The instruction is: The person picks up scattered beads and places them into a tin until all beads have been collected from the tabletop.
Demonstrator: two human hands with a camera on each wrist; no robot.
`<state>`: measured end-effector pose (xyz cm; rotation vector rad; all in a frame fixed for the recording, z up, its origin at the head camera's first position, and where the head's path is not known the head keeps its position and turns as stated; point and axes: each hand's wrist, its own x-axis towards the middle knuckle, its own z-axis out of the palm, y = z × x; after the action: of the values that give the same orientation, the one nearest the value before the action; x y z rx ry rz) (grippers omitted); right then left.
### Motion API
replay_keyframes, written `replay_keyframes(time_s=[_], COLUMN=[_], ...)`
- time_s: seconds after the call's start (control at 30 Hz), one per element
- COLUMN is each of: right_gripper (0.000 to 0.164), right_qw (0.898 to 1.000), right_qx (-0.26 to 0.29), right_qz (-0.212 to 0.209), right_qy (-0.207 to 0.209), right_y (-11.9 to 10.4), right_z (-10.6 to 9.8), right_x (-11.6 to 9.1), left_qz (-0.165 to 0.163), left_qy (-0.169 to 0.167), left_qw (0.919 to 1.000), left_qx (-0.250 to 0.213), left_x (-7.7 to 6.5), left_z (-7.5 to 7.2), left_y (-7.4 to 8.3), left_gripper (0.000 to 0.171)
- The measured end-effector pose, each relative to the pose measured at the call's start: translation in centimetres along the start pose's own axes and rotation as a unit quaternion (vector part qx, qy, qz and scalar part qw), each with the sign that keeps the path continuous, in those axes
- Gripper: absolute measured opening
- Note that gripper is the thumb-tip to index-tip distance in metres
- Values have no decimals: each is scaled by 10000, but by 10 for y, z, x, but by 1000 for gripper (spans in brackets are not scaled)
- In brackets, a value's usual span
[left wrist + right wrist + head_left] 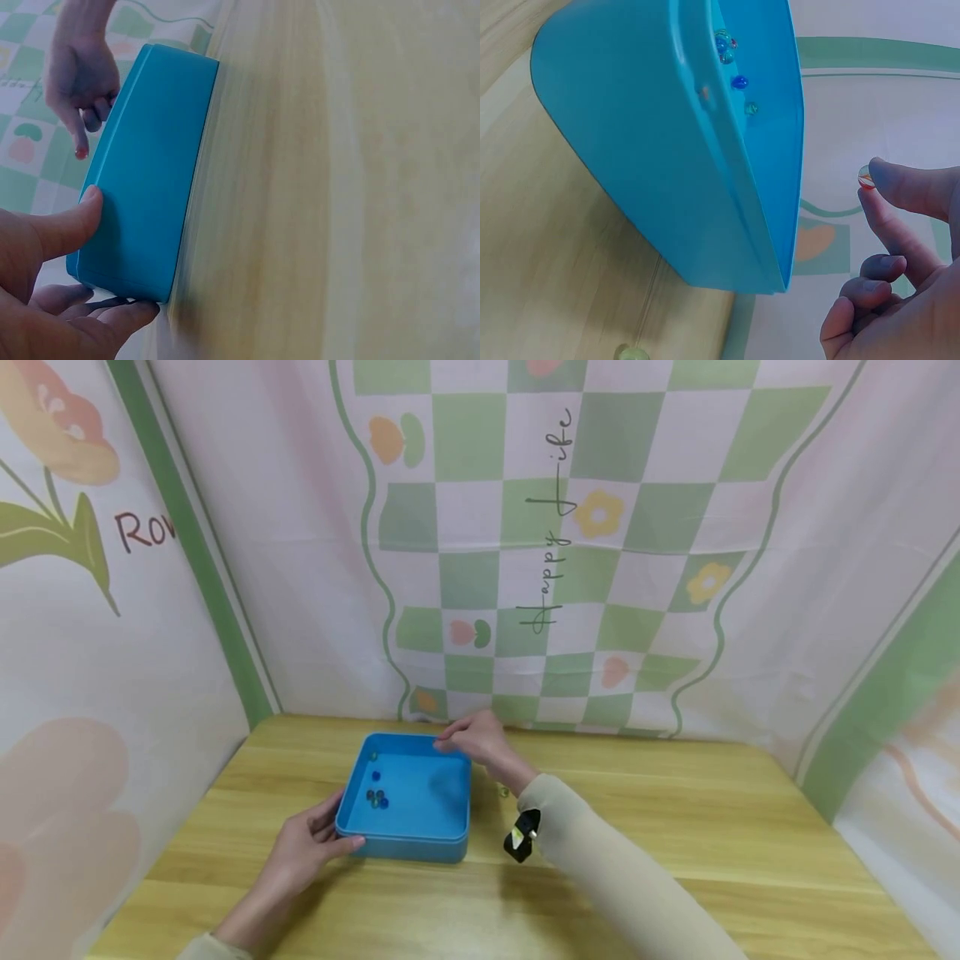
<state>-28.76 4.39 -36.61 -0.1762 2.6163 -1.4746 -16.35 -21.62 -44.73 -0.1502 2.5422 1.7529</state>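
Note:
An open blue plastic box [401, 850] stands on the wooden table. My left hand [300, 847] grips its near left corner, the thumb on the front wall and the other fingers around the left side. Several glass marbles [376, 797] lie on the box floor towards the left, some dark blue and some clear. Above the far right part of the box is my right hand [480, 745]. In the right wrist view it pinches a clear marble [865, 177] with orange-red streaks between thumb and index finger, the other fingers curled in.
A yellowish-green marble [503, 791] lies on the table [675, 827] just right of the box, near my right wrist. A patterned cloth [540, 527] hangs behind the table's far edge. A black wrist device [521, 837] sits at my right sleeve.

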Motion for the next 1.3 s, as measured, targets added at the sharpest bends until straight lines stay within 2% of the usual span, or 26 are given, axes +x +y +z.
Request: replay_keyframes(time_s=[0.2, 0.77, 1.3], right_gripper=[10, 9, 10], right_qw=[9997, 9994, 9996], right_qx=[-244, -294, -247], right_qz=[6, -202, -67], right_qy=[68, -11, -82], right_y=[-4, -11, -8], right_z=[6, 21, 26], right_x=[2, 9, 15], left_qz=[42, 7, -176], left_qy=[-5, -12, -57], left_qw=[10000, 10000, 9998], left_qx=[-3, 10, -92], left_x=[-1, 1, 2], left_z=[0, 0, 0], left_y=[0, 0, 0], left_gripper=[86, 84, 87])
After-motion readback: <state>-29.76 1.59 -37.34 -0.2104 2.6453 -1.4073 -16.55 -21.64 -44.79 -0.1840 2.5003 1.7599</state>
